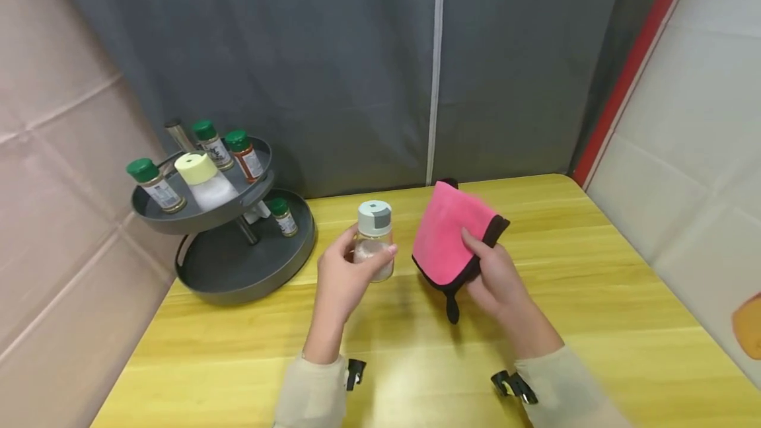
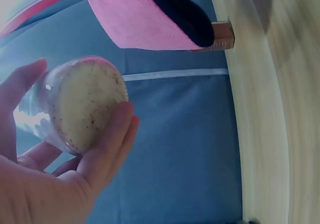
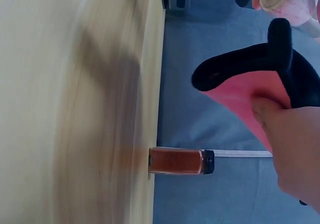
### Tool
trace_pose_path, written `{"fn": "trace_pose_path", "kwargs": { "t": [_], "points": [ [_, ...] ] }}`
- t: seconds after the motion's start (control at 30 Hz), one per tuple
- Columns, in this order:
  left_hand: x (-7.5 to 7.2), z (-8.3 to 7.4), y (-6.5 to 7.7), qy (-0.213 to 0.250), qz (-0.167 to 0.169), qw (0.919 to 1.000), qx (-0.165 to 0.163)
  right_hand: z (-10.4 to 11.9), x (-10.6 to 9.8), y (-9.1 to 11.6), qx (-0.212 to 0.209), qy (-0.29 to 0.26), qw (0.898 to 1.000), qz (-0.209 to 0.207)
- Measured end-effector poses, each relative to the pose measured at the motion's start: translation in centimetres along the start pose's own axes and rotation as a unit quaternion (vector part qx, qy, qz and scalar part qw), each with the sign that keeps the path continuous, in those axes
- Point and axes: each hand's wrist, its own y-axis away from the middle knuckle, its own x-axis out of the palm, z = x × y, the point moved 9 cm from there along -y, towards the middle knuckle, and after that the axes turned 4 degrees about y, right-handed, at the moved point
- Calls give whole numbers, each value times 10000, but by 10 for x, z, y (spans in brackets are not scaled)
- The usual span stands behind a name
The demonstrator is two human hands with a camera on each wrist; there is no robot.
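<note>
A clear seasoning jar (image 1: pixel 374 243) with a pale lid and grey flap is gripped upright in my left hand (image 1: pixel 347 273), held above the table. In the left wrist view, the jar's round base (image 2: pixel 90 106) faces the camera, pale contents with dark specks showing through. My right hand (image 1: pixel 499 276) pinches a folded pink cloth (image 1: pixel 448 230) with black edging, thumb on its front. The cloth hangs to the right of the jar, apart from it. A black loop (image 3: pixel 280 41) sticks out from the cloth's edge.
At the left stands a two-tier grey rack (image 1: pixel 244 283) bearing several green-capped spice jars and a yellow-lidded jar (image 1: pixel 208 180). A black-capped jar of reddish-brown spice (image 3: pixel 177 161) stands at the table's back, hidden behind the cloth in the head view. A grey curtain (image 1: pixel 297 71) hangs behind.
</note>
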Motion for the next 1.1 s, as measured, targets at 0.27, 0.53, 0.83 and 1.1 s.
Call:
{"fn": "trace_pose_path", "kwargs": {
  "t": [0.27,0.53,0.83,1.1],
  "points": [
    [-1,-9,14,-809,-207,9958,384,3,17,13,-125,1389,9894,-415],
    [10,-16,22,-2109,-461,9707,1054,16,39,28,-681,3765,9222,-555],
    [21,-26,30,-2986,-687,9348,1795,15,58,38,-1666,4903,8551,-246],
    [24,-29,33,-3373,-819,9158,2021,16,68,46,-1926,5613,8047,-186]
  ]
}}
